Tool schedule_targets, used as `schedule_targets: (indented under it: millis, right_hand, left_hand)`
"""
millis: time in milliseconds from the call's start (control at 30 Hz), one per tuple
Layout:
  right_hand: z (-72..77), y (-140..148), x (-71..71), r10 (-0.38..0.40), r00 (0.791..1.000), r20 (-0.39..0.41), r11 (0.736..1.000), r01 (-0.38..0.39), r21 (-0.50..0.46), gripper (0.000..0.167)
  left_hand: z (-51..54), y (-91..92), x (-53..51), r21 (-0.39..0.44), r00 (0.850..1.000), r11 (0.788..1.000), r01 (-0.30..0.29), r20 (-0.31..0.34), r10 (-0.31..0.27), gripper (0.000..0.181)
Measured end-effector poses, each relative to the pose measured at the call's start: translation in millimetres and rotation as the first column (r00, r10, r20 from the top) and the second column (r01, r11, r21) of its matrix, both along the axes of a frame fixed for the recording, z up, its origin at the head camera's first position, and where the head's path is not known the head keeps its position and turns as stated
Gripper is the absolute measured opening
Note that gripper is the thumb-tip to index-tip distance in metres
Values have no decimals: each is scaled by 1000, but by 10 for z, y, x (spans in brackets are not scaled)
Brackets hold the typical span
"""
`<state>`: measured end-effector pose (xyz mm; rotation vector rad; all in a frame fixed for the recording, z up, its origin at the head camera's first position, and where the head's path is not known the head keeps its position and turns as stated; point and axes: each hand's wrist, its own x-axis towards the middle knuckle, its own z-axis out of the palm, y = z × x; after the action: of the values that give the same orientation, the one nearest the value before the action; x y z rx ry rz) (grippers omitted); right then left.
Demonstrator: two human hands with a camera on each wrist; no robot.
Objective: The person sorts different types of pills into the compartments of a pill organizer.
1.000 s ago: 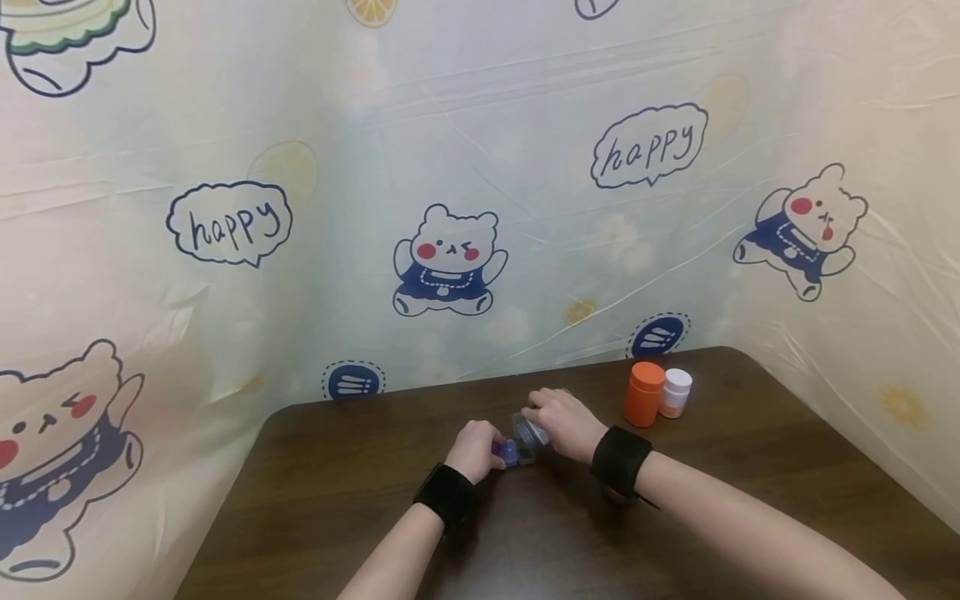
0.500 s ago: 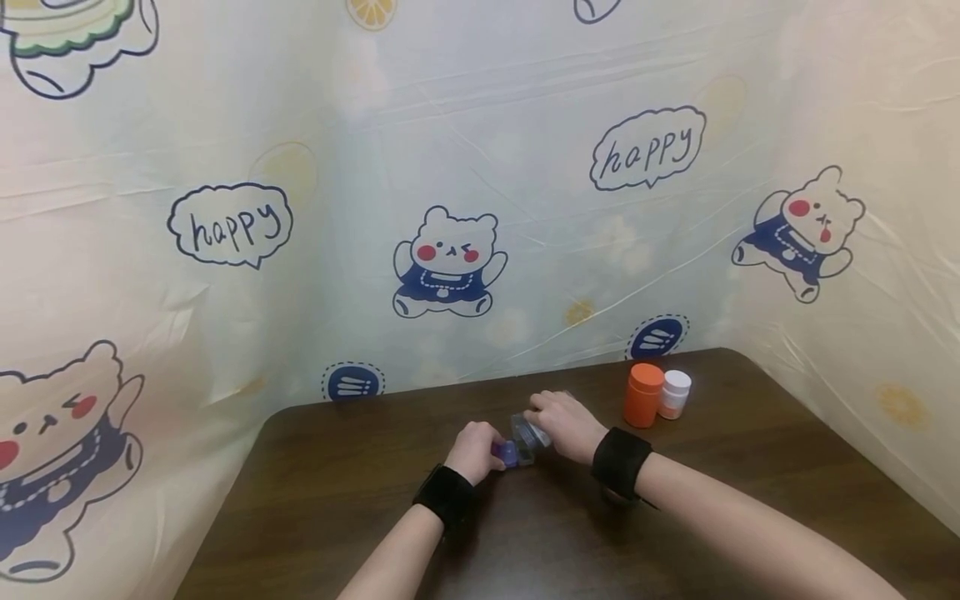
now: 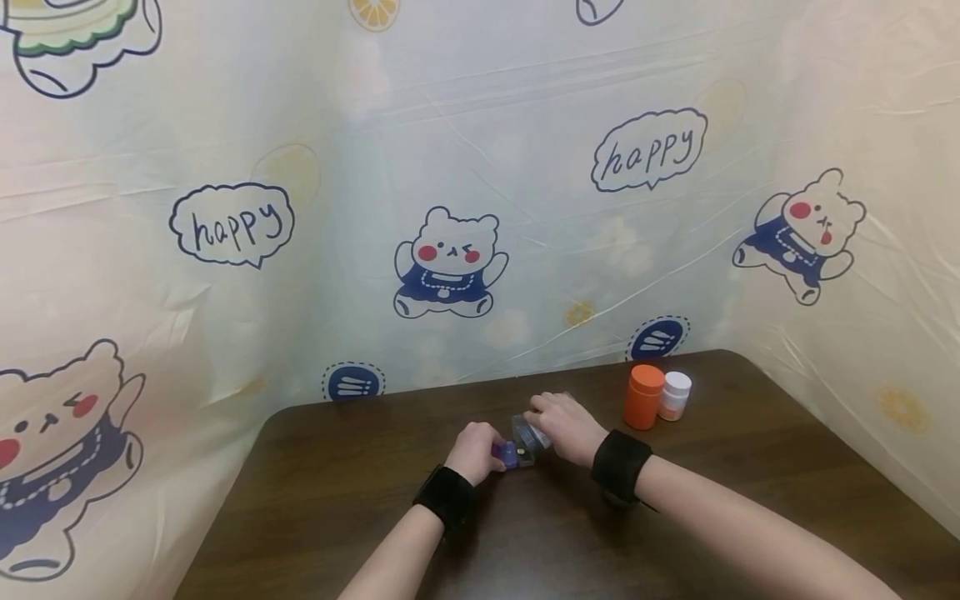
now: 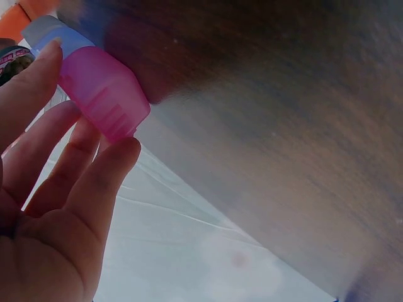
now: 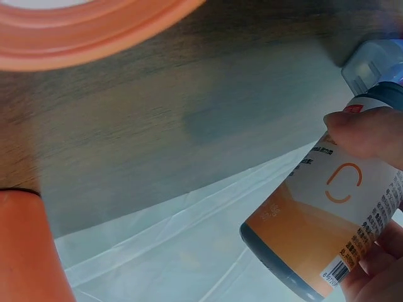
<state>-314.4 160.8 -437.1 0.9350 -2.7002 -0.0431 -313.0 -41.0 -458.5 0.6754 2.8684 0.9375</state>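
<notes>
My left hand (image 3: pixel 474 452) pinches the purple end of a small multi-coloured box (image 3: pixel 508 455) on the table; that end looks pink (image 4: pixel 107 94) in the left wrist view, between the thumb and fingers. A small pale-yellow piece (image 3: pixel 521 452) shows in the box's clear end section. Tilted in my right hand (image 3: pixel 567 427) is a bottle (image 3: pixel 534 435) with a grey-and-orange label (image 5: pixel 334 195). Its mouth end points down-left, right at the box's clear section (image 5: pixel 366 68). Whether they touch, I cannot tell.
An orange jar (image 3: pixel 644 398) and a smaller white bottle (image 3: pixel 675 397) stand at the table's (image 3: pixel 337 467) back right. A large orange rim (image 5: pixel 94 38) crosses the right wrist view's top left. Behind the table hangs a printed sheet (image 3: pixel 337 292).
A small pale-yellow piece now shows in the clear section of the box, where none was visible before. Both hands have stayed almost in place.
</notes>
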Motion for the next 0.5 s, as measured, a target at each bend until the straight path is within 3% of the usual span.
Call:
schedule_targets:
  millis: [267,500]
  right_hand:
    - [3,3,-12,42,996,-77,999,-44,-23,41]
    - [-21,1,-13,28,999,-41,999,-29,-20,39]
  left_hand:
    - [-7,-14,6,12,1000,1000,-1,1,1,21]
    - [-14,-10,-6,8,1000,1000,-4,5,4,22]
